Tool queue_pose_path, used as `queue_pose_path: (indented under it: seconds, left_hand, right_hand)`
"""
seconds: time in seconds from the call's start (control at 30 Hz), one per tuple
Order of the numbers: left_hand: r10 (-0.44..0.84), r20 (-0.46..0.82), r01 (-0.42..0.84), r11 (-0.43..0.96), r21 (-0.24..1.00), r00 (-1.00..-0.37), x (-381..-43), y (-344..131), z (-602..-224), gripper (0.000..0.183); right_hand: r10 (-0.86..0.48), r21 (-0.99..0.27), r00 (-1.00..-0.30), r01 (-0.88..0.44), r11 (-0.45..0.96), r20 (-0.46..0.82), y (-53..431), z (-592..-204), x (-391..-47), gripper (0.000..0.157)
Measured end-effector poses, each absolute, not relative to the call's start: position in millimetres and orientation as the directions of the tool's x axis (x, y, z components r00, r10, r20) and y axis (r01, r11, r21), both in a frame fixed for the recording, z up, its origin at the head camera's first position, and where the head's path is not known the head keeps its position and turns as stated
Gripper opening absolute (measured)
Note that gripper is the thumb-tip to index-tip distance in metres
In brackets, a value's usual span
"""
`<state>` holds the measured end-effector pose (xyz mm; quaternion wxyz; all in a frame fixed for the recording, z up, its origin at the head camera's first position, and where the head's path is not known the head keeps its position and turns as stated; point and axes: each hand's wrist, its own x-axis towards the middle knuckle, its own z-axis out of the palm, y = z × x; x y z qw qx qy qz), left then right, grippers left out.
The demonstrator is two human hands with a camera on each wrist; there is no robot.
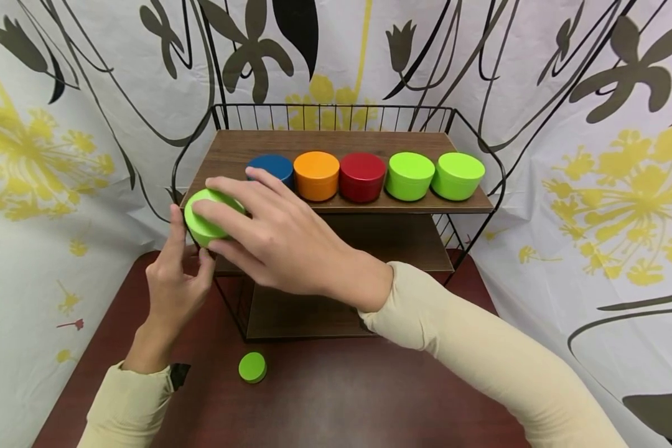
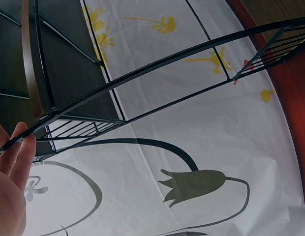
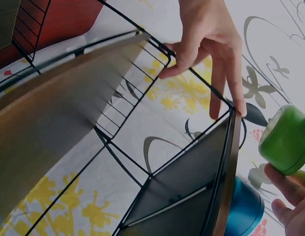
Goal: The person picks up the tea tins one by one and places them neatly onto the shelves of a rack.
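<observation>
My right hand (image 1: pixel 280 233) holds a round lime-green container (image 3: pixel 285 140) with a flat top, above the left front corner of the shelf rack (image 1: pixel 336 208). My left hand (image 1: pixel 176 280) grips the rack's black wire frame at that corner, thumb and fingers on either side (image 3: pixel 206 54). Along the top shelf's front edge stand a blue container (image 1: pixel 271 167), partly hidden behind my right hand, an orange container (image 1: pixel 317 177), a red container (image 1: pixel 362 178) and two lime-green containers (image 1: pixel 410 177). The blue one also shows in the right wrist view.
A small green disc-topped piece (image 1: pixel 252 367) lies on the dark red table (image 1: pixel 336 398) in front of the rack. The rack has lower wooden shelves (image 1: pixel 308 311) and black wire sides. A white flowered curtain (image 1: pixel 610 186) hangs behind and at both sides.
</observation>
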<state>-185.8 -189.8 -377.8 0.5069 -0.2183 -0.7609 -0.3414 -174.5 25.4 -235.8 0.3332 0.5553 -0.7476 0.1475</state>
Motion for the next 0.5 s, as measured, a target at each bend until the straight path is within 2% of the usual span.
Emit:
queue_pose_path:
  seconds: [0.5]
  left_hand:
    - [-0.008, 0.927, 0.682, 0.675, 0.282, -0.376, -188, -190, -380, 0.073]
  right_hand:
    - [-0.716, 0.125, -0.264, -0.889, 0.441, 0.646, 19, -219, -189, 0.038]
